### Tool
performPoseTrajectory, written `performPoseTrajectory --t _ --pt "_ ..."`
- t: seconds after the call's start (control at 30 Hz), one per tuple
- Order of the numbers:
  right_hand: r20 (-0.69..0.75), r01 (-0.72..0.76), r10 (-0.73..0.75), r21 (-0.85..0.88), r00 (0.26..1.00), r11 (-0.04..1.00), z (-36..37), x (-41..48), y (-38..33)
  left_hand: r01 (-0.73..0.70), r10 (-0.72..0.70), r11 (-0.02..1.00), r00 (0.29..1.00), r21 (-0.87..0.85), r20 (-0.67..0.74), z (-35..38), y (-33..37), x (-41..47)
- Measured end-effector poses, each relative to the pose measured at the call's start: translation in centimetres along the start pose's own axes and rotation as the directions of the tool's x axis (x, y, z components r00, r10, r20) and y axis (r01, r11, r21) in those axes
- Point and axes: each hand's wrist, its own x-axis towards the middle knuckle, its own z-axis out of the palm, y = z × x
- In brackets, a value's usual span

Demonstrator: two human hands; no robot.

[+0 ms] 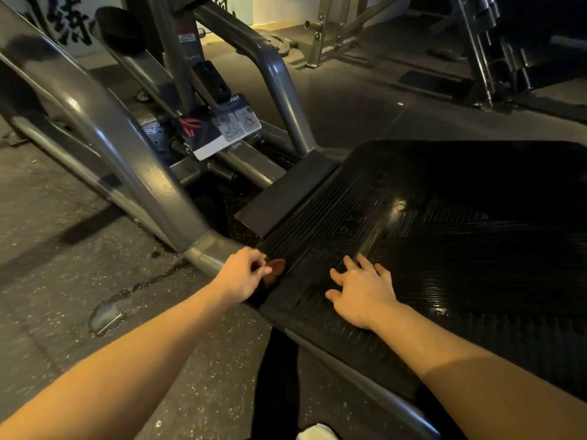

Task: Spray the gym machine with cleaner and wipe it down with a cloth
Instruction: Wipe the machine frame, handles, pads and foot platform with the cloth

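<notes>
Reddish-brown cloth [275, 272] sits at near-left edge of black ribbed footplate [444, 236], bunched under L hand [243, 276], whose fingers curl round it. R hand [362, 293] lies flat on the footplate just right of that, fingers spread, holding nothing. Plate surface glossy w/ glare. Grey frame tube [127, 147] rises from plate's left corner; label [222, 130] further back btwn tubes. Wet patch [108, 312] on floor [57, 236] left of the arms.
</notes>
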Motion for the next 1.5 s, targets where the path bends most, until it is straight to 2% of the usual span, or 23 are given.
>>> performPoseTrajectory --t 0.13,0.23,0.4,0.47,0.53,0.63,0.7,0.83,0.97,1.1,1.2,1.3,1.37,1.5 --pt "-0.008 0.008 -0.008 -0.011 1.000 1.000 0.1 -0.1 -0.1 -0.007 0.007 1.000 1.000 -0.008 -0.007 -0.9 -2.5 -4.4" --pt "0.002 0.012 -0.012 -0.019 1.000 1.000 0.0 -0.2 -0.1 0.031 -0.032 0.999 0.999 -0.027 -0.028 -0.6 -2.3 -4.3" --pt "0.008 0.001 -0.001 -0.004 1.000 1.000 -0.5 0.0 -0.4 0.059 -0.064 0.997 0.993 -0.057 -0.098 1.6 -0.1 1.6" --pt "0.022 -0.005 0.005 0.003 1.000 1.000 -0.6 -0.1 -0.4 0.077 -0.095 0.989 0.985 -0.130 -0.146 2.8 2.3 4.5" --pt "0.013 -0.010 0.009 0.005 1.000 1.000 -0.5 -0.1 -0.4 0.074 -0.093 0.989 0.985 -0.128 -0.146 3.7 4.6 6.7" --pt "0.019 -0.007 0.007 -0.010 1.000 1.000 -0.8 0.1 -0.3 0.012 -0.011 0.999 0.998 0.031 -0.057 4.5 4.7 7.3" --pt "0.043 0.009 -0.008 -0.025 0.999 1.000 -0.9 0.1 -0.1 -0.090 0.093 0.993 0.995 0.075 -0.042 4.4 2.7 5.3" --pt "0.110 0.053 -0.049 -0.031 0.993 0.998 -1.3 -0.2 0.9 -0.230 0.231 0.973 0.969 0.026 -0.085 3.4 0.1 -2.1" --pt "0.138 0.060 -0.056 -0.022 0.989 0.998 -1.9 -0.3 1.0 -0.337 0.335 0.941 0.940 -0.020 -0.062 2.6 -0.6 -6.7" --pt "0.113 0.066 -0.064 -0.015 0.992 0.998 -2.1 0.4 1.3 -0.341 0.338 0.940 0.938 -0.021 -0.082 3.3 1.8 -2.3" --pt "0.047 0.063 -0.064 0.022 0.997 0.998 -2.3 0.7 2.5 -0.269 0.267 0.963 0.960 -0.014 -0.090 5.0 5.6 3.0" --pt "-0.054 -0.025 0.024 -0.006 0.998 1.000 -2.4 0.4 3.6 -0.188 0.187 0.982 0.979 -0.011 -0.080 5.9 8.7 6.6" --pt "-0.046 -0.079 0.078 -0.029 0.996 0.996 -2.5 -0.2 4.2 -0.168 0.167 0.986 0.984 -0.012 -0.067 6.1 9.0 6.9" --pt "-0.002 -0.083 0.083 -0.031 0.997 0.996 -2.9 -2.1 4.5 -0.239 0.237 0.970 0.970 -0.041 -0.061 5.4 6.5 3.6"
